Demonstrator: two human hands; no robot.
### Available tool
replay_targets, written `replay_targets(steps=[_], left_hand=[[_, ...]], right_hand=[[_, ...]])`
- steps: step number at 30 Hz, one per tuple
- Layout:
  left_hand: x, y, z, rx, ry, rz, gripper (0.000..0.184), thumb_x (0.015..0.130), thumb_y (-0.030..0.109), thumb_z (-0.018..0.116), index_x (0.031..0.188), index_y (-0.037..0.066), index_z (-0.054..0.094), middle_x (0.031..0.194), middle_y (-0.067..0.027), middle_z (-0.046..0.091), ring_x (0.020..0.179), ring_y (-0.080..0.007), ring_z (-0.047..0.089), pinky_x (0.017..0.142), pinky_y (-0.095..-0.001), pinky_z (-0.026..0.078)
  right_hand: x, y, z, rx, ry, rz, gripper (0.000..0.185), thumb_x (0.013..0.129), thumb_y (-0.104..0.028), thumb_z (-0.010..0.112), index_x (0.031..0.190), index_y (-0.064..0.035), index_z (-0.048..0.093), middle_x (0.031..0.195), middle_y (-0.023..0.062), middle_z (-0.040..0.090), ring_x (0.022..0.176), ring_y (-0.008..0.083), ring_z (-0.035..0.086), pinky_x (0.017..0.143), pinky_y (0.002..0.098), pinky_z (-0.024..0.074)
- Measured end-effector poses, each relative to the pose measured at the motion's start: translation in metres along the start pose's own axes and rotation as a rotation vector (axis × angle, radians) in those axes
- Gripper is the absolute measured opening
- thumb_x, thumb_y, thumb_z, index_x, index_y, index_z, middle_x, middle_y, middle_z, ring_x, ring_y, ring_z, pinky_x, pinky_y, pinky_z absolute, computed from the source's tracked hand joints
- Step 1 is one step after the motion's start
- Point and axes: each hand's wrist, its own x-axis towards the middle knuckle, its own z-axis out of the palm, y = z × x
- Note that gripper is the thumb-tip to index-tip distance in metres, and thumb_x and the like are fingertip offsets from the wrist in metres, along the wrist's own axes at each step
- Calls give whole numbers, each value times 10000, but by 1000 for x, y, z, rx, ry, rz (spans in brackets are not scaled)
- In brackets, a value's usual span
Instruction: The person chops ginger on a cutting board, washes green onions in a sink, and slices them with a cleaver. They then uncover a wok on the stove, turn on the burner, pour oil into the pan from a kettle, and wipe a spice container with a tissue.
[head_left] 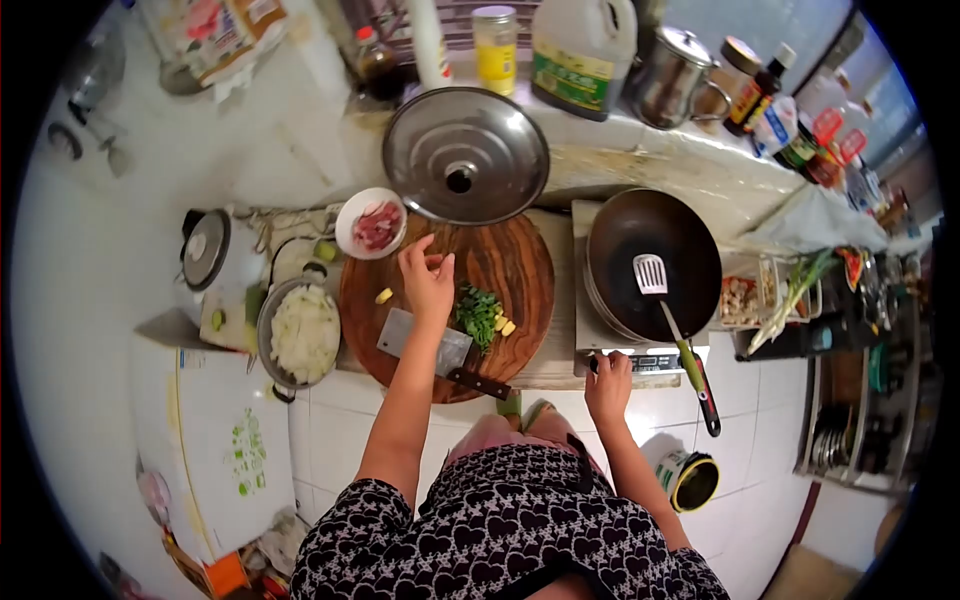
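My left hand (428, 284) hovers over the round wooden cutting board (520, 260), fingers loosely bent and apart, holding nothing. Just beyond its fingertips is a white bowl (349, 243) of sliced raw meat (377, 226). A cleaver (455, 352) lies flat on the board, partly hidden under my left forearm. Beside it are chopped greens (478, 310) and pale yellow pieces (503, 325). With closed fingers, my right hand (608, 388) grips a dark knob (596, 364) on the cooker's front panel (650, 363). On the cooker sits a dark wok (620, 240) with a slotted spatula (650, 275) in it.
Left of the board stands a two-handled pan (267, 340) of pale sliced vegetable (304, 335). A large metal lid (430, 130) leans behind the board. Bottles and a metal pot (670, 85) line the back ledge. Mushrooms (740, 300) and green onions (800, 290) lie at right.
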Motion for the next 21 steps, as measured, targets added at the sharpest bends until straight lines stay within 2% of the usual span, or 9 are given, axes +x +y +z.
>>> replay_targets(steps=[6, 10, 12, 17, 19, 21], left_hand=[[-62, -7, -80, 115, 172, -104, 310, 823, 53, 647, 1120, 76, 559, 1071, -73, 476, 790, -144, 560, 715, -272, 485], [-93, -36, -135, 236, 250, -160, 326, 809, 33, 640, 1124, 63, 560, 1071, -87, 486, 799, -159, 579, 718, -270, 488], [-102, -45, -158, 327, 302, -249, 327, 803, 43, 638, 1119, 69, 556, 1073, -97, 456, 745, -159, 574, 689, -269, 503], [-105, -83, -222, 381, 367, -315, 342, 789, 50, 647, 1115, 63, 549, 1074, -109, 467, 849, -200, 564, 733, -307, 493], [-97, -114, -257, 643, 416, -336, 356, 774, 49, 654, 1114, 65, 548, 1066, -116, 478, 891, -241, 542, 769, -346, 478], [-85, -155, -292, 601, 457, -311, 365, 767, 43, 650, 1116, 71, 546, 1067, -122, 484, 887, -267, 532, 806, -371, 454]], right_hand=[[8, -31, 6, 258, -46, -217, 263, 686, -18, 668, 926, -44, 564, 957, 140, 511, 878, 342, 505, 740, 424, 436], [8, -51, 23, 407, -146, -313, 222, 706, -20, 656, 911, -42, 572, 947, 133, 521, 875, 335, 513, 738, 412, 441], [11, -69, 24, 429, -149, -357, 204, 716, -12, 647, 909, -46, 589, 945, 123, 534, 863, 326, 523, 730, 409, 447], [13, -110, 35, 479, -93, -360, 151, 735, -3, 632, 877, -50, 606, 893, 115, 547, 817, 314, 541, 691, 401, 462], [10, -130, 45, 478, -183, -260, 136, 743, -3, 629, 870, -45, 604, 861, 122, 554, 807, 319, 553, 683, 388, 469], [8, -161, 59, 471, -156, -260, 116, 753, -3, 624, 861, -37, 601, 833, 126, 558, 784, 320, 566, 670, 377, 477]])
